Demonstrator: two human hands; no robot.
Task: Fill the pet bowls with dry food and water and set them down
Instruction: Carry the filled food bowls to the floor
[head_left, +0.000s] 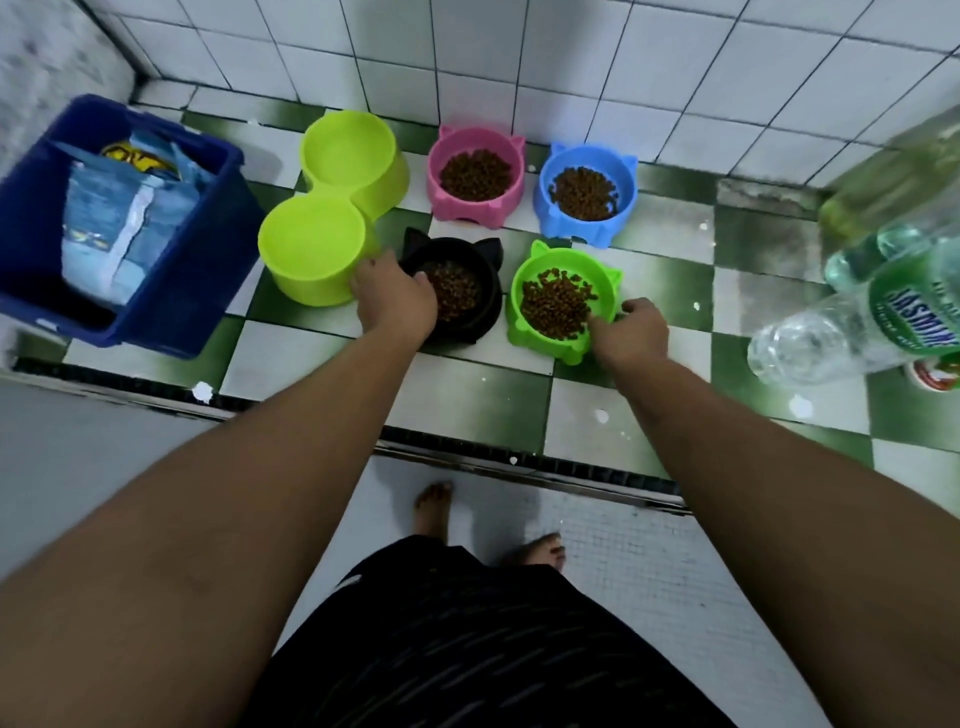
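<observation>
Kibble step closing: left hand (395, 296) grips black bowl (491, 299), right hand (631, 330) pinches green bowl (605, 275), fingers curled on rims, both floor-set. Next, probably: water into empty double bowl (317, 249).

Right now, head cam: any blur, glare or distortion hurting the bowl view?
Head view: wall tiles bow from wide-angle distortion; water bottles at the right edge smear; kibble in the green bowl reads sharp; light dim, even, no glare on bowls.

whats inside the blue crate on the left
A crumpled light blue and white bag sits inside the blue crate, with something yellow and black behind it. The bag hides what it holds and whatever lies under it; the dark near corner is unclear.
</observation>
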